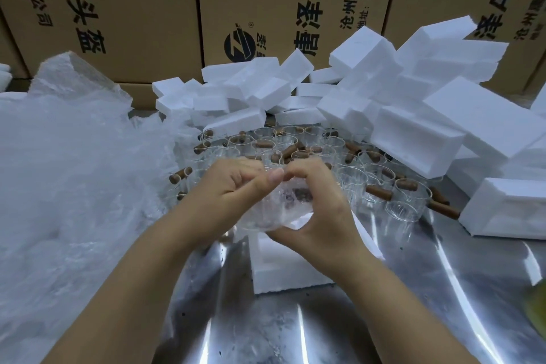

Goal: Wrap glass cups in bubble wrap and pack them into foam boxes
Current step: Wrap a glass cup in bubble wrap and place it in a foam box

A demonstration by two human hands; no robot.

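Fingers of both hands are curled in and pinched on the gathered top edge of a clear sheet of bubble wrap, left hand and right hand meeting thumb to thumb. Bundled inside that sheet is the small clear glass cup, with something brown showing through the film. It is held in the air just above a white foam box, whose top is hidden by the hands.

Now the worry: the wrap looks only gathered, not fastened. If that pinch slackens, the film could spring open and the cup could slip out of the bottom onto foam or metal. Slick plastic on slick glass gives little friction to rely on.

Look just past the knuckles, too: a crowd of bare clear glass cups with brown handles stands rim to rim, so a dropped bundle or a wide wrist could topple several.

Moving outward, a shiny, reflective metal table carries everything, and it would be hard on glass. On the left lies a big heap of loose clear bubble wrap. Behind and to the right is a tumbled pile of white foam boxes, some of them leaning over the cups and, to my eye, liable to slide. Tall brown cardboard cartons printed in black wall off the back. Something yellow-green at the right edge is too blurred to name.
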